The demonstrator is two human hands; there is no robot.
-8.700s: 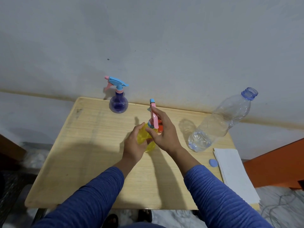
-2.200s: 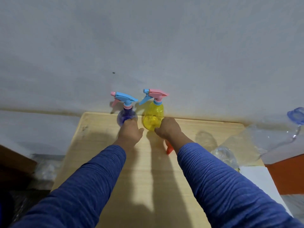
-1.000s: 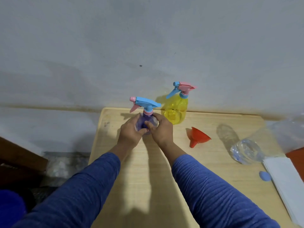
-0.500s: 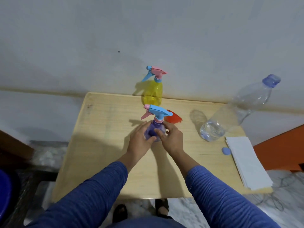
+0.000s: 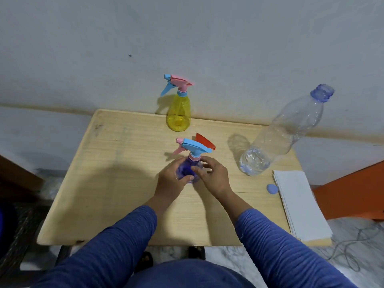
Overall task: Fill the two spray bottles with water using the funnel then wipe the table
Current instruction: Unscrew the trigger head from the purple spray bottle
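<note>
Both hands are on the purple spray bottle [image 5: 188, 170] at the middle of the tabletop [image 5: 116, 173]: my left hand [image 5: 172, 179] curls round its round body from the nine o'clock side, and my right hand [image 5: 212, 176] has its fingers half-curled against the three o'clock side, just under the pink collar. Whether the right grips firmly or only touches, I cannot tell.

It is a small, thin-walled plastic bottle, and I judge it light and probably empty, so it would tip or skate on the smooth wood if I twisted without bracing. The body is stiff enough to hold but will give if squeezed hard. I think the best hold is the left hand steady on the belly and the right up on the collar below the blue trigger head [image 5: 193, 147], where the thread is.

At twelve o'clock from it, near the wall, stands the yellow spray bottle [image 5: 179, 113], capped. The red funnel [image 5: 204, 141] lies just behind the trigger head, at about one o'clock. The big clear water bottle [image 5: 284, 134] stands at two o'clock, uncapped, with only a little water in the bottom; its blue cap [image 5: 271, 188] lies beside the stack of white paper towels [image 5: 299, 206] at four o'clock.
</note>
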